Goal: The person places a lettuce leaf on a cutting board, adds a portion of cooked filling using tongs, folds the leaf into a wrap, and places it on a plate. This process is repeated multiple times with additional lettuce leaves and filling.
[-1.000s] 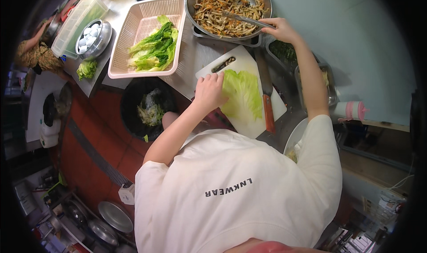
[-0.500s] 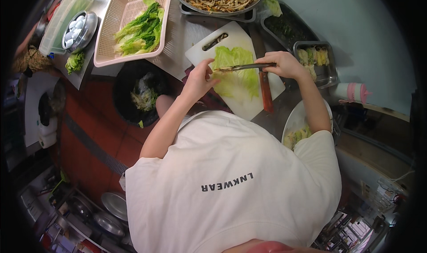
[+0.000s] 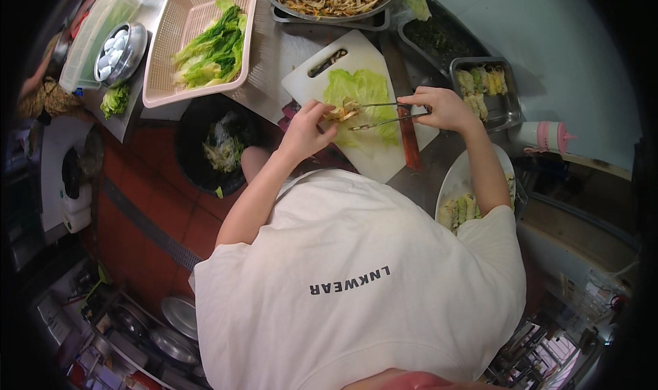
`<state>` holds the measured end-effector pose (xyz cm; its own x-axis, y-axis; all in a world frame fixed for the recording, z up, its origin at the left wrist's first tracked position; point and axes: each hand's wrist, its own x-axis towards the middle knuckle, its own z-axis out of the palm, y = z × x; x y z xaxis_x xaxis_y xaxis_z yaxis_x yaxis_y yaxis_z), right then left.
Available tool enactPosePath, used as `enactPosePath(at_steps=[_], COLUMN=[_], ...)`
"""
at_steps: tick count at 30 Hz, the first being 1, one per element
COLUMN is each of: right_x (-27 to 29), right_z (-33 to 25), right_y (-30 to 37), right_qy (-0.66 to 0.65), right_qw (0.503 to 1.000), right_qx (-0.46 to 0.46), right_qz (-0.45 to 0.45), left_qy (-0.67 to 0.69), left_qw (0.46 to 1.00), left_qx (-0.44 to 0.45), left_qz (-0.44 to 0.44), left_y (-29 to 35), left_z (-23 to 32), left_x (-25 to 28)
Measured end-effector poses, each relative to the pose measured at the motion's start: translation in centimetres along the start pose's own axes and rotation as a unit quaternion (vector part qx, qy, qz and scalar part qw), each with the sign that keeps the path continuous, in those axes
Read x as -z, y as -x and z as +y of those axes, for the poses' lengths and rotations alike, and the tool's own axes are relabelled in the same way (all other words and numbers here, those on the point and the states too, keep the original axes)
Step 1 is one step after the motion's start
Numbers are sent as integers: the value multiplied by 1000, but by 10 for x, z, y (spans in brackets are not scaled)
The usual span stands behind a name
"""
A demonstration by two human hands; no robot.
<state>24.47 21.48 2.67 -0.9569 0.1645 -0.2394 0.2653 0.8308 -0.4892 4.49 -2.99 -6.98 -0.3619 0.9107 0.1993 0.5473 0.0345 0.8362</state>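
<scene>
A pale green cabbage leaf (image 3: pixel 370 86) lies flat on the white cutting board (image 3: pixel 385 165). On its left part sits a small heap of shredded filling (image 3: pixel 346 110). My left hand (image 3: pixel 303 127) is at the leaf's left edge, thumb and fingers apart and touching the heap. My right hand (image 3: pixel 442 109) grips metal tongs (image 3: pixel 387 121); their two arms are spread, with tips beside the filling. Under the tongs, a knife with a reddish-brown handle (image 3: pixel 411 144) rests along the board's right side.
A pink basket (image 3: pixel 154 78) with leaves and a metal pan (image 3: pixel 329 14) of shredded filling stand beyond the board. Rolls lie in a steel tray (image 3: pixel 513 92) and on a white plate (image 3: pixel 447 184) at right. A pink-capped bottle (image 3: pixel 545 138) and a black bin (image 3: pixel 188 171) flank me.
The tongs have gone from closed to spread, and filling now shows on the leaf by my left fingers. My right hand has shifted slightly right and down.
</scene>
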Motion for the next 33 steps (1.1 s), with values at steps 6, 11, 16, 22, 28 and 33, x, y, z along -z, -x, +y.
enactPosePath(at_steps=[6, 11, 16, 22, 28, 33], right_x=[53, 97, 110, 118, 111, 91], right_z=[13, 40, 2, 44, 39, 17], right_y=[-35, -125, -177, -170, -143, -86], right_qy=[-59, 166, 283, 175, 79, -5], right_qw=[990, 980, 954, 976, 989, 996], right_qx=[51, -47, -94, -21, -69, 10], right_qz=[119, 98, -15, 128, 101, 88], left_qy=[-92, -227, -246, -197, -176, -149], left_qw=[992, 970, 966, 979, 983, 988], left_qx=[-84, -87, -82, -35, 9, 8], left_qz=[24, 16, 16, 40, 50, 36], left_y=[-8, -19, -13, -3, -9, -7], left_z=[8, 25, 27, 14, 7, -2], left_x=[-2, -14, -14, 3, 12, 17])
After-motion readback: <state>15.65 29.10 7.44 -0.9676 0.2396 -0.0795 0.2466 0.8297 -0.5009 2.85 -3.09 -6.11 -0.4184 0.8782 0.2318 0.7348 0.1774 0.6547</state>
